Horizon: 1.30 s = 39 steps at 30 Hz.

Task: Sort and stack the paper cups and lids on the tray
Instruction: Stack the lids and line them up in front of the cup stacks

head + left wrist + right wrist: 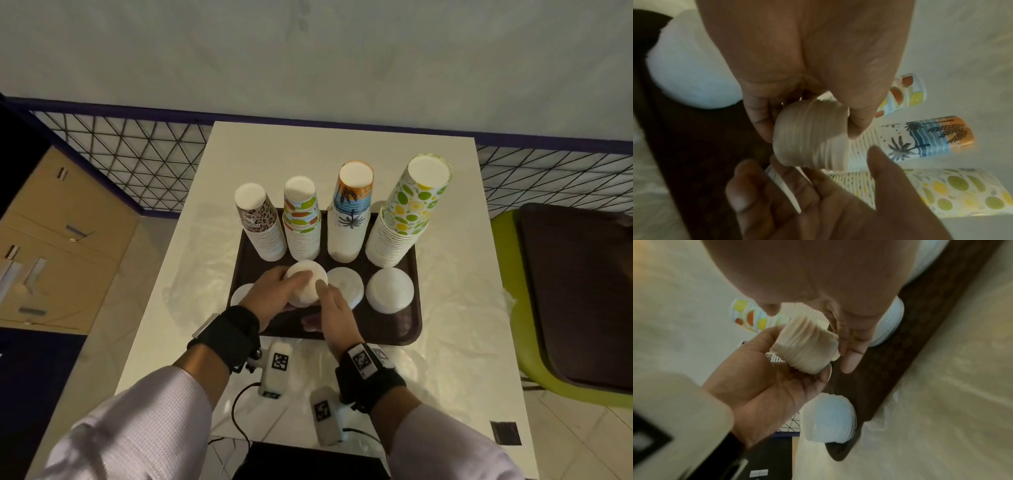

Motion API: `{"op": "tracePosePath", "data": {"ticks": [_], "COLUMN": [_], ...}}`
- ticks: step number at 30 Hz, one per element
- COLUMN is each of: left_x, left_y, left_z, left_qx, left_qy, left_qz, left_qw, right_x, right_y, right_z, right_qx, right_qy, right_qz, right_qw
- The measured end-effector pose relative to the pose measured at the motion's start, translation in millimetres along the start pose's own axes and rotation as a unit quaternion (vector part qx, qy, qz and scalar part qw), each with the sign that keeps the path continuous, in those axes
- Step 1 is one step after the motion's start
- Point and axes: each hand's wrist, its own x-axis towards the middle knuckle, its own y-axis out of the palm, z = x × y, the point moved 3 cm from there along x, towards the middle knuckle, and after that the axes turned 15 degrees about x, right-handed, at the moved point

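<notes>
On the dark brown tray (pixel 394 329), four upside-down cup stacks stand in the back row: leopard print (pixel 260 222), fruit print (pixel 301 219), palm print (pixel 349 212) and citrus print (pixel 407 212). White lid stacks sit in front at the left (pixel 241 293), the middle (pixel 346 287) and the right (pixel 389 289). My left hand (pixel 274 294) grips another stack of white lids (pixel 306 287) (pixel 809 134) (pixel 805 347) just above the tray, thumb on one side and fingers on the other. My right hand (pixel 334 308) touches that stack from the right with fairly straight fingers (pixel 851 353).
The tray lies on a white table (pixel 445 377) covered in clear plastic. At the right, a green chair (pixel 507 274) holds a second dark tray (pixel 575 291). Cardboard boxes (pixel 61 240) stand at the left. A wire mesh fence (pixel 137 161) runs behind.
</notes>
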Motion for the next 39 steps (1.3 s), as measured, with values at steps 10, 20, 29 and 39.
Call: {"op": "tracePosePath", "data": {"ticks": [10,20,29,39], "left_x": [-9.2,1.8,62.8,27.9], "left_y": [18.3,25.4,23.6,25.9], "left_z": [15.3,6.1,40.3,-0.8], "left_qx": [-0.092,-0.02,0.088,0.129], "left_qy": [-0.029,-0.073,-0.099,-0.143], "left_qz": [-0.045,-0.148,-0.184,-0.154], "left_qw": [0.994,0.986,0.974,0.969], "right_x": [8.2,18.5,24.3,26.0], "right_y": [-12.9,-43.6,-41.2,-43.6], "right_z": [14.0,40.6,38.8,39.0], "right_qx": [-0.23,-0.605,-0.689,-0.704], "right_qy": [-0.113,-0.255,-0.236,-0.221], "right_qz": [-0.05,-0.042,0.02,0.048], "right_qw": [0.965,0.753,0.685,0.674]}}
